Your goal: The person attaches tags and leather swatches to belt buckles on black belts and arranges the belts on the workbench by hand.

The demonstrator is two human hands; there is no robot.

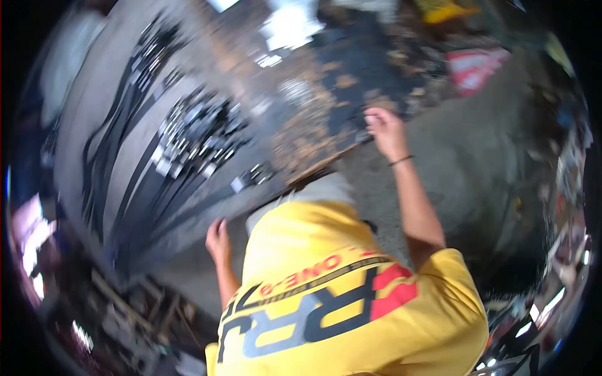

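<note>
My right hand (pixel 385 130), with a dark band at the wrist, is raised near the right part of the worktable's front edge. Its fingers are curled together; whatever they may hold is too small and blurred to name. My left hand (pixel 218 241) hangs low beside my body, below the table edge, its fingers blurred. On the worktable (pixel 251 94), a pile of shiny metal buckle-like pieces with black straps (pixel 200 131) lies left of centre. A smaller group of such pieces (pixel 256 175) sits close to the front edge.
Another bundle of black straps with metal ends (pixel 147 62) lies at the far left of the table. White items (pixel 291 25) and a yellow item (pixel 442 9) are at the back. A red and white bag (pixel 475 67) is at the right. Wooden pieces (pixel 150 307) stand lower left.
</note>
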